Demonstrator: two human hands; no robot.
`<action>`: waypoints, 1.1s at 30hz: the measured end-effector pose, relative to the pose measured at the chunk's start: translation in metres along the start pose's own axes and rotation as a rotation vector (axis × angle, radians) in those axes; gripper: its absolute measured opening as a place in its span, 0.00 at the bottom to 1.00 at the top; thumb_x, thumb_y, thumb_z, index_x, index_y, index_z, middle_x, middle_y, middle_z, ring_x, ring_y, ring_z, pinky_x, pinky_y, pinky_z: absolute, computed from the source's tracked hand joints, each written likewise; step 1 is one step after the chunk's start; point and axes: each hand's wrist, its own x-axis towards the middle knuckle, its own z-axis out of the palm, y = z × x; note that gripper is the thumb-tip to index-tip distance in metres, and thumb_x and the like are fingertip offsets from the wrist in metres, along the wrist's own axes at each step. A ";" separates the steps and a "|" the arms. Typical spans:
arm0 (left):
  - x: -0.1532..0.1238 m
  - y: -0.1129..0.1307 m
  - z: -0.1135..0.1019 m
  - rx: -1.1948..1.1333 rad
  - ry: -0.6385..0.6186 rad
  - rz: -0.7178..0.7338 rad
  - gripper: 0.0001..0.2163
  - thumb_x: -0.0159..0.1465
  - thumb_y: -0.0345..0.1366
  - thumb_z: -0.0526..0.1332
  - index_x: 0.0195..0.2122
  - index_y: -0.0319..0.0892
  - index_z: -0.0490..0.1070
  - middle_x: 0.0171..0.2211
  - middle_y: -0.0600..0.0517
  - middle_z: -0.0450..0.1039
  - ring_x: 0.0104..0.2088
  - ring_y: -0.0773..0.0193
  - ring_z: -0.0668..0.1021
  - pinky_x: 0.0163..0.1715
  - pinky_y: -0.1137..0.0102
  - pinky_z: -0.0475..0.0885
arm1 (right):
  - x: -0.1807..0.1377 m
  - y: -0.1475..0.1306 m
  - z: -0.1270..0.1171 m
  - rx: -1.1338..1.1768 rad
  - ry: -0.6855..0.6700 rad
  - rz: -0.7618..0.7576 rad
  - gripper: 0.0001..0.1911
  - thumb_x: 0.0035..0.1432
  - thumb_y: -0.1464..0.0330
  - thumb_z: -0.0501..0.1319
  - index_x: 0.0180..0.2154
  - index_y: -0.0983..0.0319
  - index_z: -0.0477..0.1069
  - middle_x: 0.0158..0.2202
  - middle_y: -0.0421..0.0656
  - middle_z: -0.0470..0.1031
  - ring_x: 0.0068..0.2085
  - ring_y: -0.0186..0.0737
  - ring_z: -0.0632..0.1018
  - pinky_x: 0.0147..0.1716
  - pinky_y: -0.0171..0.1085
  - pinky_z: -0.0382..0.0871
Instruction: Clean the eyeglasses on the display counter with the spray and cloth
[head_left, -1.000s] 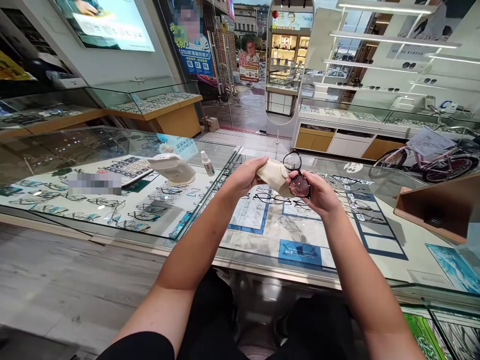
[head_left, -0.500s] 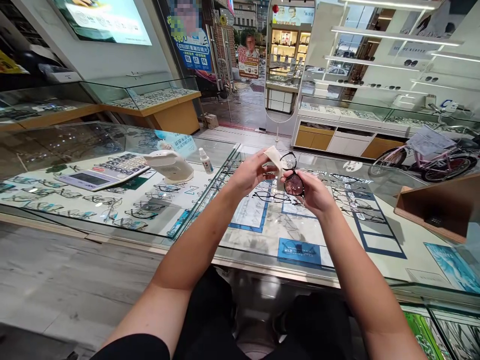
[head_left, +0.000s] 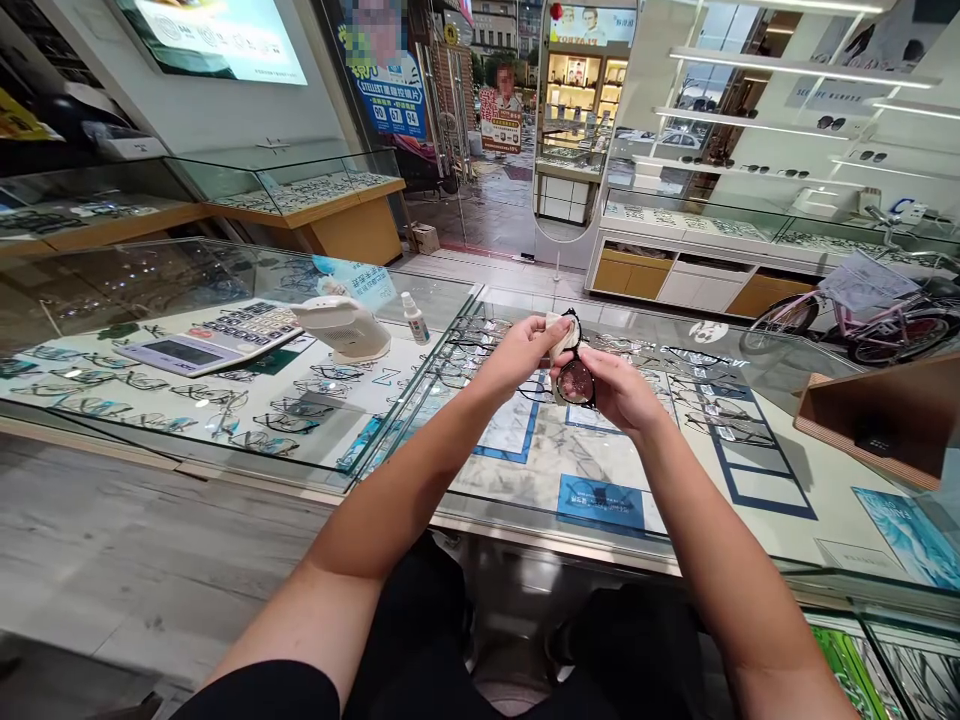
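Observation:
My right hand grips a pair of black round-framed glasses by the lower lens, held above the glass display counter. With my left hand I pinch a small cream cleaning cloth against the upper lens of the glasses. Both hands are closed and nearly touch each other. Rows of spectacle frames lie under the glass below them.
On the counter to the left sit a calculator, a white rounded device and a small spray bottle. A wooden tray stands at the right. A pink bicycle and more display cases lie beyond.
The cloth was spread wide over the glasses; now it is bunched small and pinched on the upper lens. Both hands have shifted slightly left and closer together.

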 end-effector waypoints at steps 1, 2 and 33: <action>0.000 0.000 0.001 -0.007 -0.026 0.008 0.28 0.62 0.63 0.72 0.38 0.42 0.67 0.25 0.58 0.68 0.23 0.72 0.71 0.29 0.73 0.67 | 0.000 0.001 0.000 0.000 0.004 0.004 0.19 0.62 0.53 0.72 0.44 0.62 0.85 0.40 0.48 0.85 0.35 0.38 0.79 0.35 0.35 0.77; 0.000 0.000 0.001 -0.016 -0.058 0.021 0.28 0.62 0.63 0.71 0.37 0.42 0.67 0.24 0.58 0.67 0.23 0.72 0.70 0.27 0.73 0.66 | 0.001 0.002 0.000 0.002 0.008 0.005 0.19 0.62 0.53 0.72 0.44 0.62 0.85 0.41 0.49 0.85 0.35 0.38 0.79 0.35 0.36 0.77; 0.003 -0.002 -0.001 -0.193 -0.292 0.025 0.25 0.57 0.51 0.79 0.33 0.40 0.67 0.21 0.59 0.68 0.19 0.74 0.70 0.21 0.77 0.68 | 0.005 0.007 -0.004 0.044 -0.019 0.024 0.18 0.62 0.53 0.71 0.42 0.62 0.83 0.38 0.47 0.83 0.34 0.38 0.78 0.34 0.36 0.74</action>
